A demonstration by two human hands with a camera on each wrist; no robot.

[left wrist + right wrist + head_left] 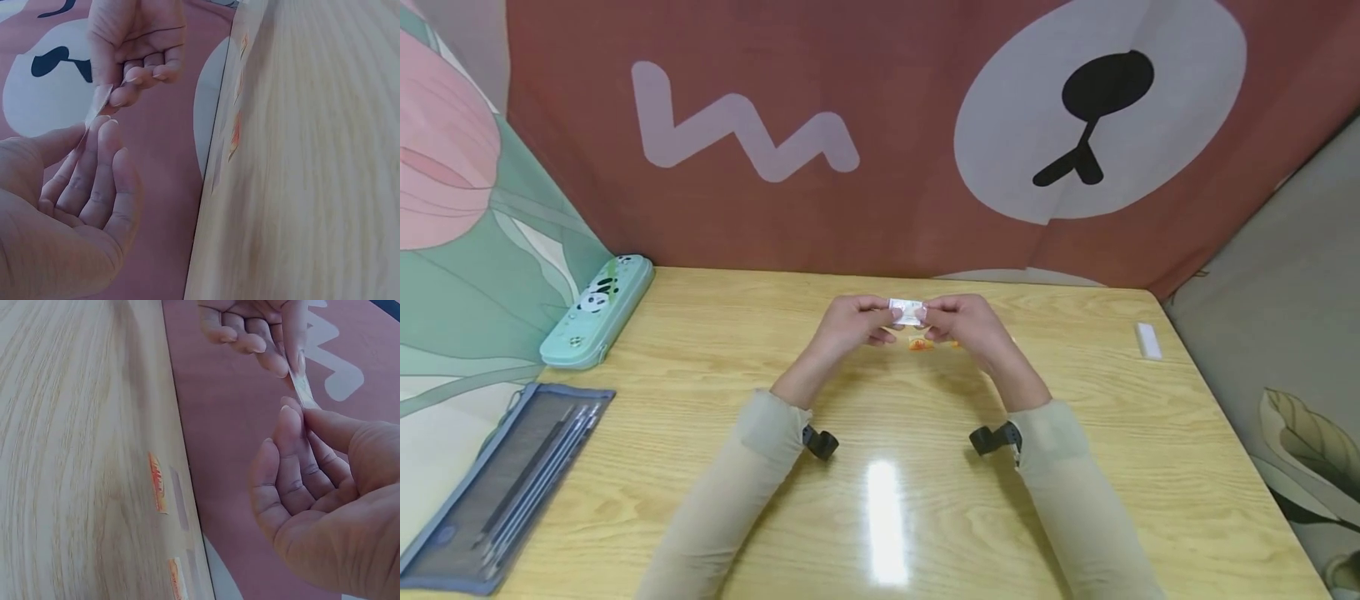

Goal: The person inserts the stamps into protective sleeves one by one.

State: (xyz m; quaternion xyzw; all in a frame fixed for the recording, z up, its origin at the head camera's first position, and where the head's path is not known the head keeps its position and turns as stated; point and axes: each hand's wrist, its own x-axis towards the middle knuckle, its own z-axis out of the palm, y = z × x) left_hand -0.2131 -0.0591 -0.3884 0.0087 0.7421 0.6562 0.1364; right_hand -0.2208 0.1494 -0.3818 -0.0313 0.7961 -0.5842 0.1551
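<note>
A small, flat, whitish packet (906, 312) is held up above the far part of the table, between both hands. The left hand (850, 323) pinches its left end with thumb and forefinger. At the other end, the right hand (967, 325) does the same, its remaining fingers loosely bent. Seen edge-on in the right wrist view, the packet (303, 391) looks thin. Below the hands lie small orange-and-white packets (921, 343), partly covered by the right hand in the head view. The left wrist view shows three orange pieces (235, 135) in a row.
A mint-green panda pencil case (597, 312) lies at the table's far left corner. Nearer on that side is a blue-edged mesh pouch (445, 500) with pencils inside. A small white block (1147, 342) rests at the right. A printed curtain (895, 225) hangs behind the table.
</note>
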